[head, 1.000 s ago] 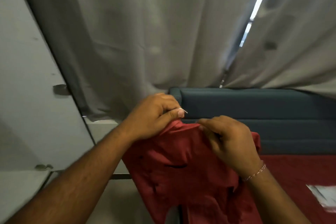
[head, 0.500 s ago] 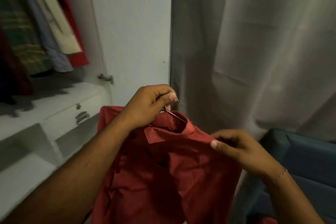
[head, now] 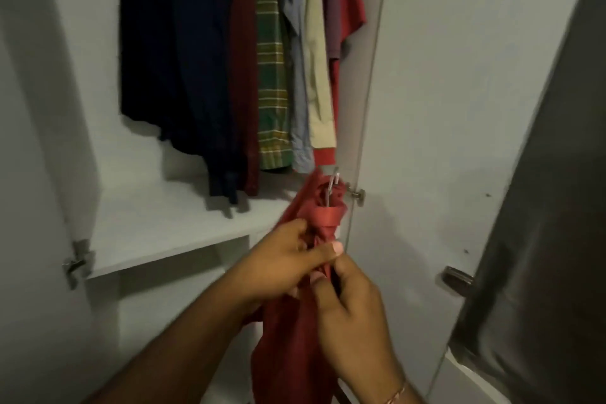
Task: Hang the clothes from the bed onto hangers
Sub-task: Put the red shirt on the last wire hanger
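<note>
- Nearest to me, the right hand [head: 352, 311] comes up from the lower right with a thin bracelet [head: 395, 395] at the wrist; its fingers are curled in and its thumb pinches the front of the red shirt [head: 288, 331] just below the collar.
- The left hand [head: 285, 264] meets it from the left, touching it; its thumb reaches across the placket and its fingers fold round the same strip of cloth, so both hands grip the shirt at one spot.
- The red shirt hangs down between the forearms in a narrow bunch, its collar [head: 328, 216] standing just above the hands.
- Out of the collar pokes the wire hook of a hanger [head: 332, 184]; the rest of the hanger is hidden inside the cloth.
- The shirt is held in front of the open wardrobe, just beside the edge of its right door [head: 442, 108], near a small metal hinge fitting [head: 357, 195].
- Behind the hands a white shelf [head: 170, 233] runs across the wardrobe.
- Above the shelf hang the other clothes in a row: dark garments [head: 177, 59], a green checked shirt [head: 272, 75], a pale blue one [head: 300, 92], a cream one [head: 316, 75] and a red one [head: 347, 3].
- On the far right a grey curtain [head: 551, 239] hangs down.
</note>
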